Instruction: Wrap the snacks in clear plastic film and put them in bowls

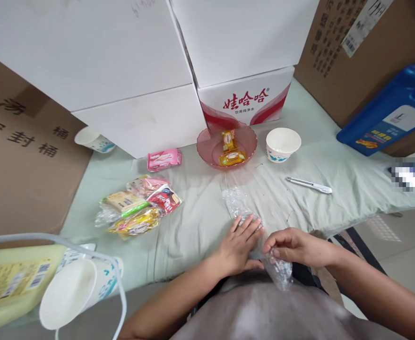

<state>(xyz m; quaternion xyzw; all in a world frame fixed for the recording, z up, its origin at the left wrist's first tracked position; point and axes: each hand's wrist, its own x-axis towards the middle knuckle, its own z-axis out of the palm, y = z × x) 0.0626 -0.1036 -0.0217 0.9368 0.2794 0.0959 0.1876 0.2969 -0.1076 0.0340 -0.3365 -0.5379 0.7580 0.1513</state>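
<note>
Right grip (pixel 292 245) pinches clear, crinkled plastic film (pixel 280 273), slack below; left grip (pixel 241 245), alongside, lies flat, fingers spread! Looks featherlight, limp, slippery: best pinched where bunched.

A green cloth-covered surface (pixel 193 222) carries a pink bowl (pixel 206 147) at twelve o'clock, paper cup (pixel 280 153) at two, white cutter (pixel 308 184) at three, clear plastic (pixel 236 199) at the centre, snack packets (pixel 142 205) at nine and a pink packet (pixel 163 159) at ten.
</note>
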